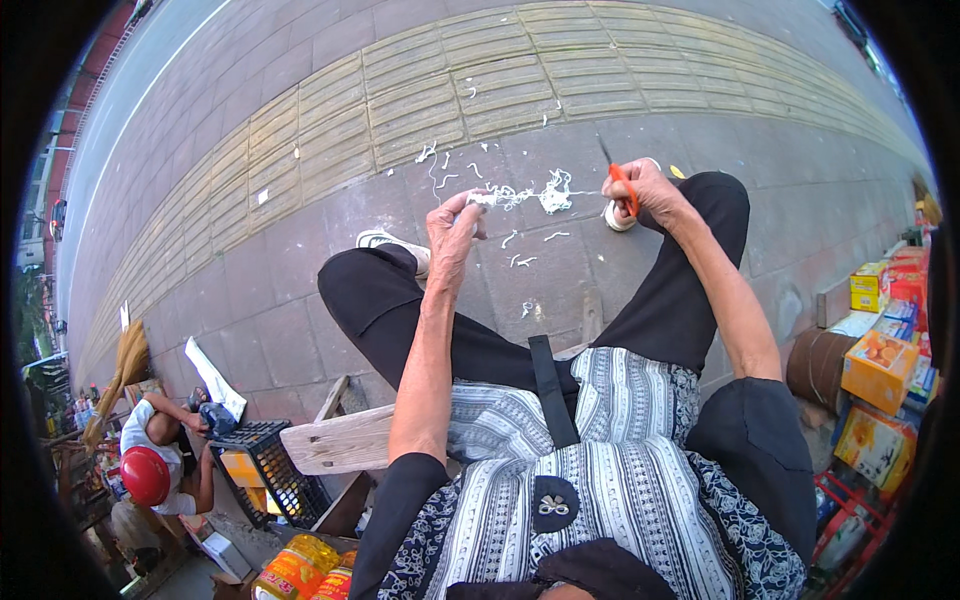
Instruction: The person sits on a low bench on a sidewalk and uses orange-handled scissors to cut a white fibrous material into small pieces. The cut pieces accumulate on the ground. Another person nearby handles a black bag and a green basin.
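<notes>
A strand of white yarn (581,193) runs taut between my two hands over the paving. My left hand (451,225) pinches one end, where a small white bundle (484,199) shows at the fingertips; what else lies in the palm is hidden. Loose tangled yarn (556,192) bunches along the strand, nearer my right hand. My right hand (651,191) grips orange-handled scissors (622,184), their dark tip pointing away from me. The strand's other end meets the fingers of that same hand. Cut bits of yarn (510,238) lie scattered on the ground below.
I sit on a wooden bench (341,442). A black plastic crate (279,472) and oil bottles (300,566) stand at lower left, near a crouching person in a red helmet (145,476). Boxed goods (879,371) are stacked at right. Yellow tactile paving (420,97) crosses ahead.
</notes>
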The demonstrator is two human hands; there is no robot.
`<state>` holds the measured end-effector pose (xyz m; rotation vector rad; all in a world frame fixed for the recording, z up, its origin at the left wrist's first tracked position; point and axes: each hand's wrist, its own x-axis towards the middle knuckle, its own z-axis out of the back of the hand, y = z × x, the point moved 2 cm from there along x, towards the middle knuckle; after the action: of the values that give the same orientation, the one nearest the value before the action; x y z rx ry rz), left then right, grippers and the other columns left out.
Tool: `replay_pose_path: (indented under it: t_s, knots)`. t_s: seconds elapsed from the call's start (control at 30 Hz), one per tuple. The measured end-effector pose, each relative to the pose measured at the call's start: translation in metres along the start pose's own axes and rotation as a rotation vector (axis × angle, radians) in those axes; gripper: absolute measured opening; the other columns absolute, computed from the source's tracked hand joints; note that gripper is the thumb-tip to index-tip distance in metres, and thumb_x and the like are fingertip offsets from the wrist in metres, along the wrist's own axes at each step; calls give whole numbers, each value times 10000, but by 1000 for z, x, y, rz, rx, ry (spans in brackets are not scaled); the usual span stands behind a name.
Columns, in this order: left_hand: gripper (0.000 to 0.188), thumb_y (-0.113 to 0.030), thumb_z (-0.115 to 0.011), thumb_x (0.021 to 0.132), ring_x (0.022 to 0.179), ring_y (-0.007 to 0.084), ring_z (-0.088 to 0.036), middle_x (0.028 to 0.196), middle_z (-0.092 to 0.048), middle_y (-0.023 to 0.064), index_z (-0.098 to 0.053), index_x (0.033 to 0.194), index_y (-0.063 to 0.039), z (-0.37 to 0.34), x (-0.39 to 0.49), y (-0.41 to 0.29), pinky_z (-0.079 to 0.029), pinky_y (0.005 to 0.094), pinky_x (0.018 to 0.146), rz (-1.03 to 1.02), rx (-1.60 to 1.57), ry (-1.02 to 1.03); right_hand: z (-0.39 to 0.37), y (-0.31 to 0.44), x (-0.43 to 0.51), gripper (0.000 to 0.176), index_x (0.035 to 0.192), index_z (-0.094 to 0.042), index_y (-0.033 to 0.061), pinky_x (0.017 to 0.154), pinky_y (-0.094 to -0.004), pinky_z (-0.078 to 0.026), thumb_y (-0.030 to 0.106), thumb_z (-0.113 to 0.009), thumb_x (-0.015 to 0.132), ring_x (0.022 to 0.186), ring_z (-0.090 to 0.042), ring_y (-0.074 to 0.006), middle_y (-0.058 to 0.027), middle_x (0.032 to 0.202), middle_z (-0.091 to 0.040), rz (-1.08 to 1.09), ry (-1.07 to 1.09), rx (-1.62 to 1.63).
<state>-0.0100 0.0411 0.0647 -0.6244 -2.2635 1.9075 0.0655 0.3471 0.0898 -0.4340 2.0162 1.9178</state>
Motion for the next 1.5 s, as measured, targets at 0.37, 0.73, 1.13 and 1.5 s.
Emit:
replay_pose_path:
  t_s: [0.37, 0.73, 1.13, 1.5]
  knots:
    - [74, -114, -646, 859, 536, 120, -547, 713, -591, 30, -621, 881, -48, 1, 2, 12, -474, 263, 499, 236, -228, -25, -56, -9, 15, 120, 853, -668, 18, 485, -202, -386, 112, -706, 789, 555, -505, -33, 37, 652, -552, 336, -212, -53]
    - [87, -121, -635, 856, 520, 125, -532, 691, -583, 38, -582, 891, -62, 2, -3, 11, -461, 283, 504, 334, -354, 4, -154, -14, 24, 152, 815, -644, -5, 501, -230, -381, 127, -705, 772, 575, -469, -45, 17, 646, -527, 502, -179, -226]
    - [81, -129, -654, 839, 519, 120, -547, 678, -577, 10, -588, 840, -81, 15, 3, 16, -481, 269, 494, 233, -321, -153, -110, -12, 13, 122, 824, -654, 40, 545, -220, -452, 142, -707, 782, 590, -568, -75, -6, 665, -600, 234, -12, 213]
    - [89, -91, -613, 849, 581, 162, -535, 847, -603, 73, -596, 913, -31, 35, 5, 28, -459, 312, 537, 296, -644, -391, -54, 14, -19, 118, 824, -607, 18, 587, -249, -437, 116, -670, 804, 609, -551, -121, -47, 667, -582, 245, 23, 441]
